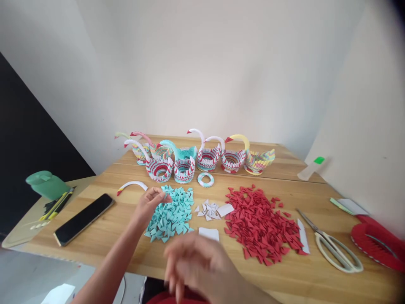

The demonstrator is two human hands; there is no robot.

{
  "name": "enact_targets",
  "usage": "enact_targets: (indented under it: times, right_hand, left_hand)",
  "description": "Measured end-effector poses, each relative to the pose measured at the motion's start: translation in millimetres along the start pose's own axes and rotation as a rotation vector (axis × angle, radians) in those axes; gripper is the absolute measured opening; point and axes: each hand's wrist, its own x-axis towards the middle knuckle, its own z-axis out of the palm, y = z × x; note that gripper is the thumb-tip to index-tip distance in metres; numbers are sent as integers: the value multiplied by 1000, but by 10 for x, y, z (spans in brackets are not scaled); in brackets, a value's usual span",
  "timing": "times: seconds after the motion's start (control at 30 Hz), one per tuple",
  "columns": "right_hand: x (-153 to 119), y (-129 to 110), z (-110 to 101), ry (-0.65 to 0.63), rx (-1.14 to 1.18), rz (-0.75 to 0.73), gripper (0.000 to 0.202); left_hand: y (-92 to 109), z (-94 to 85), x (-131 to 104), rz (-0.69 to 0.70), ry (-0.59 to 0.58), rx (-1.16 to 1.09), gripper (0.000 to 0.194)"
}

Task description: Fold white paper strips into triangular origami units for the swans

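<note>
My left hand [152, 202] is at the upper left edge of a heap of folded teal paper triangles [173, 213]. Its fingers are curled together, and whatever may be between the fingertips is too small to make out. Close to the camera, my right hand [202, 264] is over the table's front edge, smeared by motion, its fingers bent. A small group of white paper triangles [209, 210] lies right of the teal heap, beside white paper slips [225, 210]. Farther right spreads a large heap of red paper triangles [261, 223]. Behind the teal heap lies a teal-and-white paper ring [205, 180].
Several folded-paper swans [184, 169] stand along the back. A loose white swan neck [132, 183] and a phone [85, 218] lie left. Scissors [332, 245] and a red object [378, 242] are right. A green container [47, 185] and a yellow-black cutter [58, 204] sit far left.
</note>
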Motion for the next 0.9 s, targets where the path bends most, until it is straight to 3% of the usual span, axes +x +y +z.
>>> enact_targets:
  times: [0.07, 0.13, 0.27, 0.37, 0.5, 0.67, 0.77, 0.9]
  right_hand:
    - [223, 144, -137, 232, -67, 59, 26]
    - [333, 274, -274, 371, -258, -9, 22]
    - [325, 392, -427, 281, -477, -185, 33]
    - [288, 401, -455, 249, -493, -230, 24]
    - [257, 446, -489, 307, -395, -99, 21]
    - [222, 525, -529, 356, -72, 130, 27]
    - [223, 558, -542, 379, 40, 156, 29]
    - [214, 588, -557, 382, 7, 134, 27]
  left_hand:
    - [83, 96, -141, 27, -82, 27, 32]
    - [165, 189, -286, 49, -159, 54, 30]
    - [274, 344, -513, 141, -247, 152, 26]
    - [286, 405, -597, 205, -269, 211, 24]
    - [211, 405, -631, 197, -244, 206, 23]
    - [87, 394, -623, 245, -208, 290, 21]
    - [80, 423, -616, 258, -182, 276, 16]
    - [146, 487, -636, 216, -169, 193, 17]
